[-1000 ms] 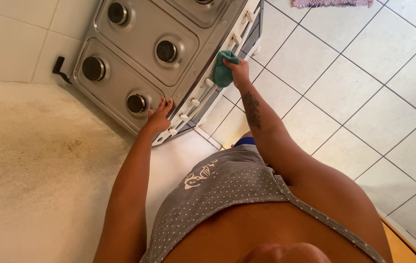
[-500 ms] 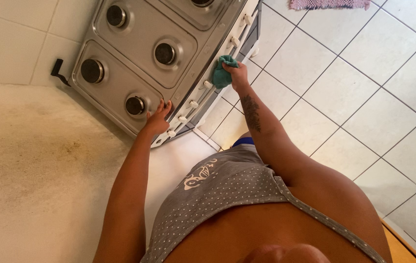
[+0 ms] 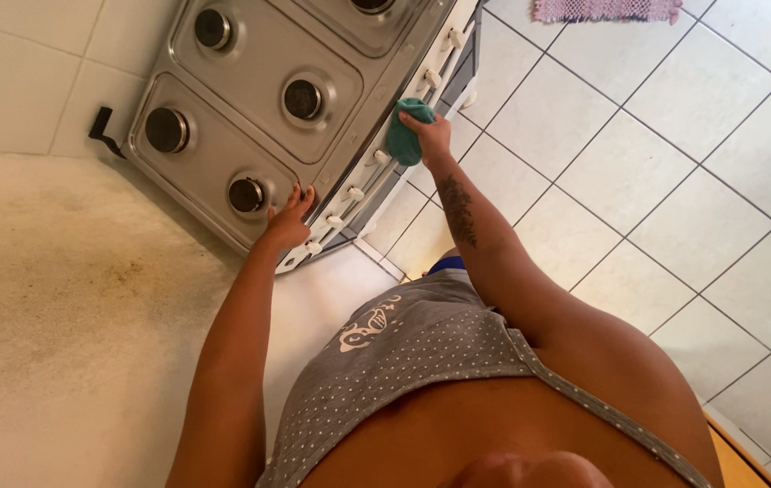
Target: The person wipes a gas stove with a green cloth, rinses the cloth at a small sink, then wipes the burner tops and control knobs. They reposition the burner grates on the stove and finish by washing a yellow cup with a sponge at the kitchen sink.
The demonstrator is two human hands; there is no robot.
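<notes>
1. Nearest the camera, the person's grey dotted top (image 3: 421, 352) fills the lower frame, with both bare arms reaching forward toward the stove.
2. To the left lies a pale speckled worktop (image 3: 60, 298), stained brownish in the middle, butting up against the stove's side.
3. The left hand (image 3: 289, 220) rests open, fingers spread, on the front corner of the stainless-steel gas stove (image 3: 250, 63), just beside the nearest burner (image 3: 246, 194).
4. Farther along, the right hand (image 3: 430, 136) is closed around a bunched green cloth (image 3: 403, 134), pressing it against the stove's front edge, above the row of white knobs (image 3: 356, 192).
5. By my judgement the wiping is under way along the front strip. The steel top looks free of obvious marks, though glare hides detail, and the control panel below the cloth seems left to do.
6. Beyond, white floor tiles (image 3: 638, 181) stretch away to a pink mat (image 3: 607, 9) at the top edge.
</notes>
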